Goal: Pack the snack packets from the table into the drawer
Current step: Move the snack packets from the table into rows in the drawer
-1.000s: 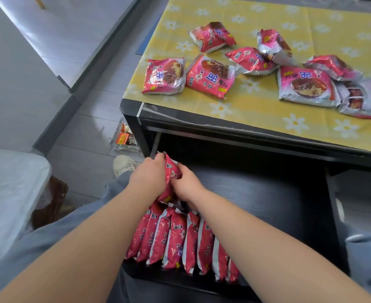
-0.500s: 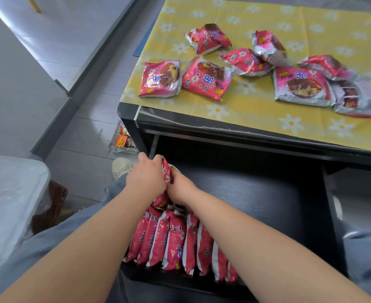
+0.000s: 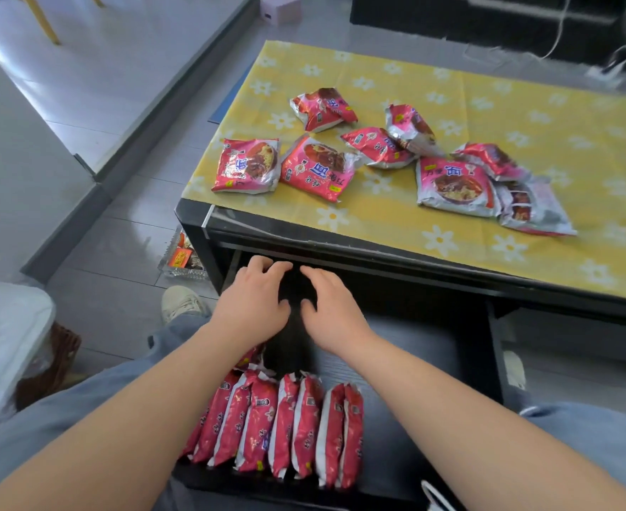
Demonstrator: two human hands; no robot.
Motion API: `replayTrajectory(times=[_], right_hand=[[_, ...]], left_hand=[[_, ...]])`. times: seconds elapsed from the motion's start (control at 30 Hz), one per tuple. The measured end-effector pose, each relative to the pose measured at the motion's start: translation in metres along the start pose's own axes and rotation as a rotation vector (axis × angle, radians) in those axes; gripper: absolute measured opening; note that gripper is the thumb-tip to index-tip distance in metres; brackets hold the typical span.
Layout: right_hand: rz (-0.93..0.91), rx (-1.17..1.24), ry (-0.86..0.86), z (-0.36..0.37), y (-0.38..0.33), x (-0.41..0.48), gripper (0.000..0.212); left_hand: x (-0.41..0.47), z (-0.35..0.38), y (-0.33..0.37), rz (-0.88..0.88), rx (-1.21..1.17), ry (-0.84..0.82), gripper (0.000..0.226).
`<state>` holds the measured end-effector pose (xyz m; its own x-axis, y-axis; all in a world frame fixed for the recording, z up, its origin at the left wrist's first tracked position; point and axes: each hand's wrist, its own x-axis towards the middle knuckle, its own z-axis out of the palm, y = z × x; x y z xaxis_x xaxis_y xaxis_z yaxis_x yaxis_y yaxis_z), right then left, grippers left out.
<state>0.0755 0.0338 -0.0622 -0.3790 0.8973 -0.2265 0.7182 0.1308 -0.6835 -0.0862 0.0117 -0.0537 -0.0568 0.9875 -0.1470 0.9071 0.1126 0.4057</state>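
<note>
Several red and pink snack packets lie on the yellow flowered tablecloth [image 3: 377, 212]; the nearest ones are a packet at the left [image 3: 247, 165] and one beside it [image 3: 317, 167]. Below the table edge the black drawer [image 3: 414, 363] stands pulled out. A row of packets [image 3: 282, 425] stands on edge in its near left part. Another packet [image 3: 248, 357] shows partly under my left wrist. My left hand [image 3: 254, 304] and my right hand [image 3: 331, 309] hover side by side over the drawer's back part, fingers spread, holding nothing.
The black table frame [image 3: 396, 260] runs just beyond my fingertips. A clear tray [image 3: 180, 258] with small items sits on the floor at the table's left corner. My shoe [image 3: 180, 302] is near it, and my legs flank the drawer. A wicker basket [image 3: 51, 366] stands at the left.
Both hands gripped a packet at the drawer's left side before. Now they have let go of it and moved up towards the table edge, fingers spread. The camera has tilted up.
</note>
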Motion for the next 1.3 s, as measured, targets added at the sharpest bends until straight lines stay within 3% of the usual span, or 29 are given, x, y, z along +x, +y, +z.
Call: replayTrajectory(times=[0.2, 0.3, 0.63, 0.8, 0.9, 1.0, 1.07, 1.17, 1.3], right_hand=[[-0.137, -0.071, 0.216, -0.06, -0.02, 0.02, 0.048], [-0.13, -0.111, 0.283, -0.083, -0.029, 0.047, 0.048], [-0.051, -0.277, 0.214, -0.125, -0.029, 0.149, 0.052], [-0.011, -0.308, 0.143, -0.135, -0.025, 0.184, 0.056], [0.032, -0.358, 0.123, -0.136, -0.024, 0.192, 0.071], [0.135, -0.266, 0.102, -0.136, -0.024, 0.191, 0.094], [0.215, -0.151, 0.057, -0.136, -0.024, 0.188, 0.09], [0.261, 0.089, 0.021, -0.138, -0.022, 0.179, 0.07], [0.269, 0.492, 0.019, -0.14, -0.014, 0.159, 0.068]], left_hand=[[0.02, -0.035, 0.021, 0.005, -0.162, 0.212, 0.057], [0.043, -0.054, 0.024, -0.037, -0.193, 0.235, 0.054], [0.133, -0.088, -0.001, -0.303, -0.272, 0.353, 0.045], [0.167, -0.095, -0.012, -0.467, -0.189, 0.263, 0.065], [0.183, -0.101, -0.017, -0.567, -0.185, 0.228, 0.078], [0.192, -0.108, -0.02, -0.655, -0.28, 0.168, 0.099], [0.191, -0.11, -0.019, -0.676, -0.34, 0.158, 0.1], [0.184, -0.106, -0.018, -0.662, -0.481, 0.171, 0.079], [0.174, -0.097, -0.016, -0.67, -0.963, 0.066, 0.044]])
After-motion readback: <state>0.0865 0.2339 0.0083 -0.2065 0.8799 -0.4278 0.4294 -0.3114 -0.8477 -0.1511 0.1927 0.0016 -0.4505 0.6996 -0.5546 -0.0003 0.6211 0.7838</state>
